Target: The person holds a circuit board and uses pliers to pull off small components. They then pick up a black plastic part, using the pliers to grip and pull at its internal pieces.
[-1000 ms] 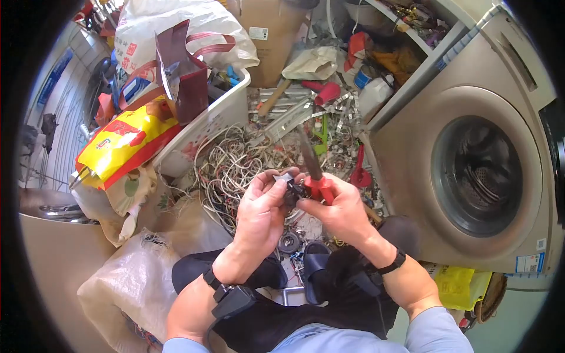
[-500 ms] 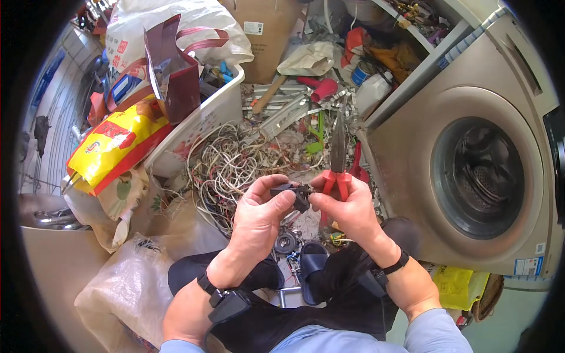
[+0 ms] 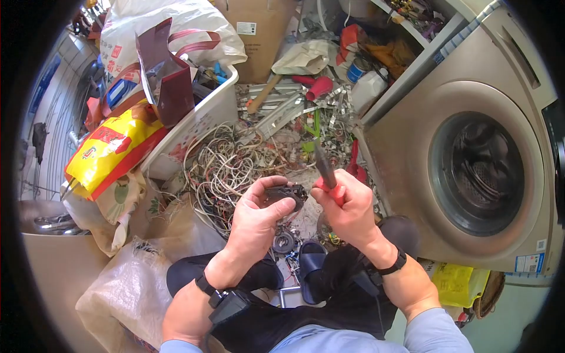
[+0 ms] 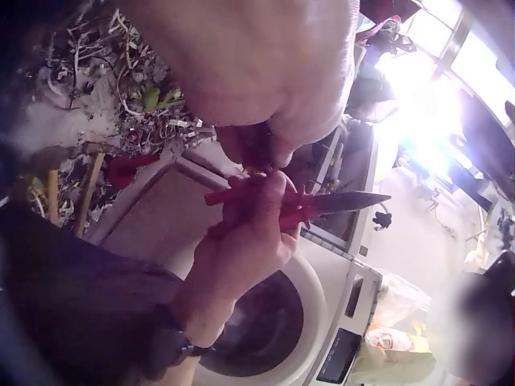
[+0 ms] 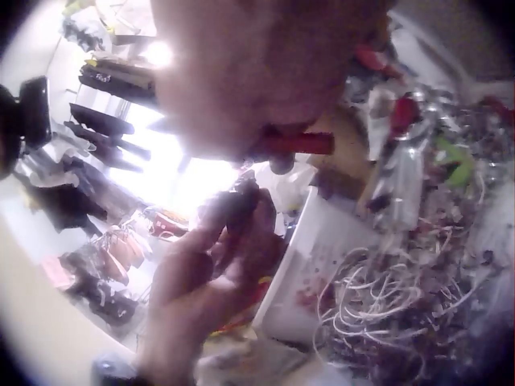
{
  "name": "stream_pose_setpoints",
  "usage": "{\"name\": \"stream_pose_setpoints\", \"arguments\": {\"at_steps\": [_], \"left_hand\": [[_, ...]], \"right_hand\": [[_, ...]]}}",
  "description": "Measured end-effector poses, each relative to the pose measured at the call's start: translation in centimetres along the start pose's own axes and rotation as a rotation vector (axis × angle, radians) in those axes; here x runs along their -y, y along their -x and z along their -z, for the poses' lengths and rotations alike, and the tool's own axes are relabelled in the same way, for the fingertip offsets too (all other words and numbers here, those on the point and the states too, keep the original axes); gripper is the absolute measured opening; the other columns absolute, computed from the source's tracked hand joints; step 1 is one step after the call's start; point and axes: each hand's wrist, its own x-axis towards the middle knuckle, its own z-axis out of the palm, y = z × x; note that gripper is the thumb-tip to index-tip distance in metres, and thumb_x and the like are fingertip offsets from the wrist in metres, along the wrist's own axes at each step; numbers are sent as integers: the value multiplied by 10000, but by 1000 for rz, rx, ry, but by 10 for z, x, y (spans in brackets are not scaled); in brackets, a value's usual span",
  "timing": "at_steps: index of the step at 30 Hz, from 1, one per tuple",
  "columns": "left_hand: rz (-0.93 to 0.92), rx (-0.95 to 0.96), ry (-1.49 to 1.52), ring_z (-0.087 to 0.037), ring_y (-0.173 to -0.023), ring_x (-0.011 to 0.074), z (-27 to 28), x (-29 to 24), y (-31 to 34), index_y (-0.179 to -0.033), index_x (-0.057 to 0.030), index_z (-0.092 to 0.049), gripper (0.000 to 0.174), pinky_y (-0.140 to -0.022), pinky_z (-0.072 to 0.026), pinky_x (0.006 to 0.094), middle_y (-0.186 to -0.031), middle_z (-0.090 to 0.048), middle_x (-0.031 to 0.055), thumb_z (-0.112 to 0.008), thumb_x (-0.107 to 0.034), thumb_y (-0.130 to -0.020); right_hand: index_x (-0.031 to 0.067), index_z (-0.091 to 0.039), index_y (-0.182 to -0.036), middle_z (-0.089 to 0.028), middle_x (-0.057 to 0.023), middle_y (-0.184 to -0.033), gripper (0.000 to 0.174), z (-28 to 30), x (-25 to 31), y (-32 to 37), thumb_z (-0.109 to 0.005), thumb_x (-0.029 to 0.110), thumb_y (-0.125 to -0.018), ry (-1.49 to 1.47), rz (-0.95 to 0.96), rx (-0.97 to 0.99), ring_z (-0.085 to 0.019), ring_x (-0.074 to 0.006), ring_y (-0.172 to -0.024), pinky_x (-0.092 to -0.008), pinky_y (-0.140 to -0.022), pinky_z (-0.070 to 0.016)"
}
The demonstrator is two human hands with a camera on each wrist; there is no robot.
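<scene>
A cluttered floor is seen, strewn with a tangle of wires [image 3: 229, 159] between a white basket [image 3: 203, 123] and a washing machine [image 3: 471, 170]. A small black part [image 3: 282, 193] is pinched in the left hand [image 3: 256, 220] above the knees. Red-handled needle-nose pliers [image 3: 325, 172] are gripped in the right hand [image 3: 350, 209], tip pointing away. If the pliers slipped on the part, the left fingers could be jabbed, or the part lost among the wires.
</scene>
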Motion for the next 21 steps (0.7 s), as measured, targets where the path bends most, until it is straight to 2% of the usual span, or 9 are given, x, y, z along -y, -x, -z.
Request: {"name": "stream_pose_setpoints", "arguments": {"at_steps": [1, 3, 5, 9, 12, 14, 21], "left_hand": [[17, -6, 35, -682, -1067, 206, 0, -1, -1, -1316, 0, -554, 499, -985, -573, 390, -1177, -681, 128, -772, 14, -868], [22, 15, 75, -677, -1080, 218, 2, 0, -2, -1323, 1, -549, 507, -999, -567, 412, -1182, -674, 137, -771, 14, -867], [45, 29, 111, -663, -1113, 252, 0, 0, -1, -1347, 9, -529, 516, -1034, -544, 470, -1195, -658, 154, -739, 20, -876], [72, 47, 134, -666, -1107, 264, 1, -1, -2, -1342, 22, -534, 484, -1041, -536, 490, -1185, -661, 159, -693, 22, -885], [118, 47, 232, -680, -1070, 239, 2, -5, -3, -1319, 31, -542, 445, -1032, -540, 455, -1153, -672, 142, -656, 43, -889], [99, 23, 227, -669, -1092, 289, 2, -6, -3, -1321, 34, -557, 462, -1043, -525, 527, -1165, -664, 170, -602, 11, -862], [147, 47, 282, -652, -1114, 308, 8, -8, -4, -1295, 6, -572, 477, -1027, -533, 545, -1147, -649, 179, -544, 8, -820]], "right_hand": [[5, -687, -967, -617, -88, -789, 127, -1, -2, 0, -756, 28, -863, -3, 4, 0, -587, -210, -672, -319, -648, -485], [4, -684, -964, -615, -91, -786, 120, -3, -9, 2, -749, 29, -866, -304, -147, -52, -586, -197, -674, -318, -651, -486], [3, -683, -962, -622, -95, -792, 120, -1, -10, 2, -747, 28, -864, -276, -158, -49, -597, -192, -686, -319, -657, -491], [-6, -688, -965, -652, -108, -820, 123, 5, -7, 0, -740, 41, -864, -122, -139, 11, -635, -191, -724, -326, -676, -506], [-14, -697, -979, -680, -117, -851, 142, 3, -11, 1, -740, 58, -864, -111, -196, 39, -663, -193, -755, -326, -697, -521], [-16, -700, -987, -689, -120, -865, 152, 2, -14, 1, -740, 65, -864, -128, -224, 58, -670, -193, -764, -321, -709, -526], [-20, -701, -992, -698, -123, -883, 182, 4, -15, 0, -764, 77, -851, -145, -243, 120, -680, -201, -782, -322, -726, -534]]}}
